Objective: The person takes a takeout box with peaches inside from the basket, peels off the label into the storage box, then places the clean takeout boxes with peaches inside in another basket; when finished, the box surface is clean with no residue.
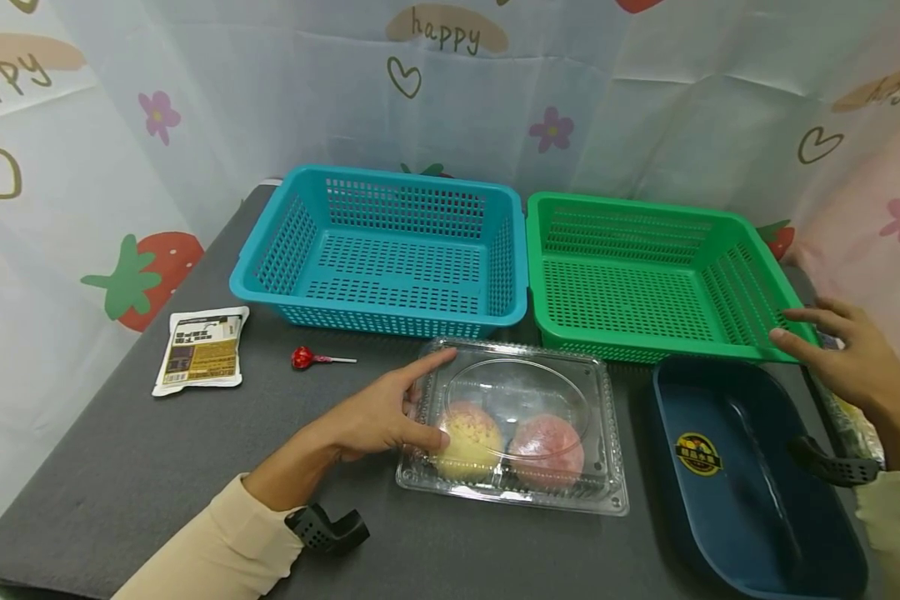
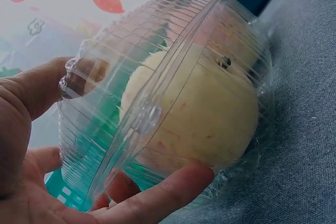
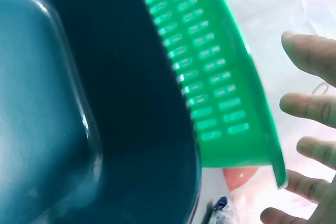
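A clear plastic clamshell box (image 1: 521,492) lies on the grey table with two round fruits inside, a yellow one (image 1: 468,454) and a pink one (image 1: 547,454). My left hand (image 1: 378,412) grips the box's left side, its thumb and fingers spread across the edge. Seen close in the left wrist view, the yellow fruit (image 2: 202,114) has a small dark stem end. At the right corner of the green basket (image 1: 615,300), my right hand (image 1: 843,354) hovers with spread, loosely bent fingers (image 3: 310,106) and holds nothing.
Left of the green basket stands a blue basket (image 1: 390,267). A dark blue basin (image 1: 750,508) sits at the front right, with crinkled packaging (image 1: 855,425) beside it. A red lollipop (image 1: 303,358) and a white-edged food pouch (image 1: 202,350) lie at the left.
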### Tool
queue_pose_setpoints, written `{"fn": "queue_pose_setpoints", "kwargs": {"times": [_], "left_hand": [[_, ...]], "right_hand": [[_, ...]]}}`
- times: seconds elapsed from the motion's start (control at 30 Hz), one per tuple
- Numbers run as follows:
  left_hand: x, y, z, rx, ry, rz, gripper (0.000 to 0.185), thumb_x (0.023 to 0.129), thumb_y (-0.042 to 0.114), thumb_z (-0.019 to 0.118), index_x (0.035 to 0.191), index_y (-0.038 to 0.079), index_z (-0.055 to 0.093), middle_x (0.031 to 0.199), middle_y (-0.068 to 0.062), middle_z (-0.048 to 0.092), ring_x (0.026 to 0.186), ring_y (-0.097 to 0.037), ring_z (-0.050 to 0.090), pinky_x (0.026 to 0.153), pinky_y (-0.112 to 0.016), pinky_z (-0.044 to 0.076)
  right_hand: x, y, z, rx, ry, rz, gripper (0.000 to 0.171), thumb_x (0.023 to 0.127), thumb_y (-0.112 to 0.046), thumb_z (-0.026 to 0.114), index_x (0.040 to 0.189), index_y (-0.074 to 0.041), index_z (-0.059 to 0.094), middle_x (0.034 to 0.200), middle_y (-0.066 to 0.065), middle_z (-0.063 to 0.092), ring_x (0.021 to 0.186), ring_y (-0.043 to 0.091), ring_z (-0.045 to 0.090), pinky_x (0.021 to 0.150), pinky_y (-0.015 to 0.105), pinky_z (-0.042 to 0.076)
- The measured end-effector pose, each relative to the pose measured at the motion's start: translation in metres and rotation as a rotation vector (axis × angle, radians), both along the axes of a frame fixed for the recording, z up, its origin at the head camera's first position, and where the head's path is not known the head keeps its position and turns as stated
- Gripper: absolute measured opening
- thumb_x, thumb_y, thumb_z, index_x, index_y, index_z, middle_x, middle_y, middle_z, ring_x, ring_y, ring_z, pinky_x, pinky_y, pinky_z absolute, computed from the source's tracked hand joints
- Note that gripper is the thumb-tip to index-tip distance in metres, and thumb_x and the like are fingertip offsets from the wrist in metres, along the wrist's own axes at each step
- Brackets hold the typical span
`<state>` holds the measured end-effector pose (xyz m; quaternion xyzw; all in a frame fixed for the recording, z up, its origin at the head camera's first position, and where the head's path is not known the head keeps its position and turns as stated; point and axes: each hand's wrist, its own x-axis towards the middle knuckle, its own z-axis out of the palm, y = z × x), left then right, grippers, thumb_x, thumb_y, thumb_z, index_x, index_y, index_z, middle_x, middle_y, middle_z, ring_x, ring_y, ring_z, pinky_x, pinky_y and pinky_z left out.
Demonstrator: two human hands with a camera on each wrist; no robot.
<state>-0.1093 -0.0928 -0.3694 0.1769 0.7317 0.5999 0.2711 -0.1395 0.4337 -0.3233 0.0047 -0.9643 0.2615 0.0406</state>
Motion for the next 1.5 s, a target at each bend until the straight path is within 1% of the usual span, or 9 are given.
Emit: {"fn": "queue_pose_setpoints", "kwargs": {"times": [0.2,0.3,0.43,0.57,0.8,0.9,1.17,1.33,1.5], "left_hand": [[0.001,0.001,-0.003,0.022,-0.008,0.007,0.103,0.070,0.005,0.085,0.153,0.027,0.028,0.098,-0.019,0.040,0.058,-0.014,0.039,0.052,-0.029,0.042],[0.001,0.000,-0.004,0.039,-0.015,0.006,0.103,0.070,0.004,0.085,0.153,0.028,0.029,0.102,-0.019,0.040,0.056,-0.013,0.038,0.052,-0.029,0.044],[0.002,0.000,-0.006,0.063,-0.016,-0.004,0.102,0.070,0.004,0.084,0.153,0.028,0.029,0.101,-0.018,0.040,0.055,-0.012,0.037,0.052,-0.028,0.044],[0.003,-0.001,-0.005,0.103,-0.034,0.001,0.100,0.070,-0.001,0.082,0.152,0.028,0.031,0.092,-0.014,0.035,0.054,-0.011,0.036,0.050,-0.026,0.045],[0.007,0.002,0.001,0.233,-0.142,0.013,0.099,0.071,-0.015,0.076,0.151,0.024,0.033,0.093,-0.012,0.031,0.060,-0.018,0.054,0.062,-0.038,0.056],[0.008,0.003,0.006,0.261,-0.165,0.009,0.099,0.071,-0.017,0.074,0.151,0.023,0.034,0.093,-0.011,0.030,0.061,-0.021,0.058,0.064,-0.043,0.057],[0.010,0.004,0.025,0.267,-0.150,-0.008,0.097,0.072,-0.014,0.074,0.151,0.022,0.034,0.095,-0.013,0.030,0.055,-0.015,0.047,0.063,-0.040,0.056],[0.010,0.006,0.041,0.278,-0.152,-0.027,0.094,0.073,-0.012,0.074,0.152,0.021,0.033,0.095,-0.014,0.031,0.058,-0.019,0.053,0.067,-0.046,0.056],[0.008,0.010,0.062,0.284,-0.147,-0.023,0.094,0.074,-0.011,0.074,0.152,0.023,0.033,0.092,-0.015,0.034,0.054,-0.018,0.049,0.070,-0.051,0.055]], "right_hand": [[-0.004,0.021,-0.020,0.018,-0.030,-0.014,0.066,0.097,-0.038,0.057,0.144,0.005,0.039,0.158,0.022,0.003,0.138,0.053,0.000,0.095,0.077,0.010],[-0.004,0.026,-0.027,-0.015,-0.052,0.007,0.072,0.098,-0.038,0.055,0.148,0.006,0.028,0.158,0.019,-0.002,0.139,0.050,-0.005,0.097,0.076,0.006],[0.000,0.022,-0.026,-0.059,-0.090,0.053,0.073,0.100,-0.032,0.051,0.147,0.012,0.016,0.156,0.023,-0.010,0.137,0.051,-0.013,0.097,0.075,0.001],[0.005,0.018,-0.024,-0.056,-0.092,0.027,0.073,0.100,-0.033,0.051,0.149,0.007,0.016,0.158,0.015,-0.010,0.138,0.047,-0.011,0.097,0.075,0.005],[0.004,0.014,-0.018,-0.044,-0.107,0.041,0.074,0.100,-0.033,0.052,0.147,0.011,0.016,0.157,0.021,-0.010,0.136,0.053,-0.009,0.096,0.076,0.007],[0.004,0.012,-0.016,-0.034,-0.113,0.038,0.074,0.100,-0.033,0.051,0.147,0.012,0.016,0.157,0.022,-0.010,0.136,0.053,-0.008,0.096,0.076,0.008],[0.003,0.009,-0.013,-0.020,-0.112,0.035,0.073,0.100,-0.033,0.050,0.147,0.012,0.016,0.156,0.023,-0.009,0.136,0.053,-0.007,0.097,0.075,0.009],[0.002,0.009,-0.013,-0.020,-0.118,0.037,0.073,0.100,-0.032,0.050,0.146,0.013,0.017,0.156,0.025,-0.008,0.136,0.054,-0.007,0.096,0.075,0.010],[0.000,0.008,-0.014,-0.029,-0.124,0.037,0.074,0.100,-0.033,0.051,0.147,0.012,0.017,0.156,0.025,-0.008,0.136,0.053,-0.007,0.096,0.076,0.010]]}}
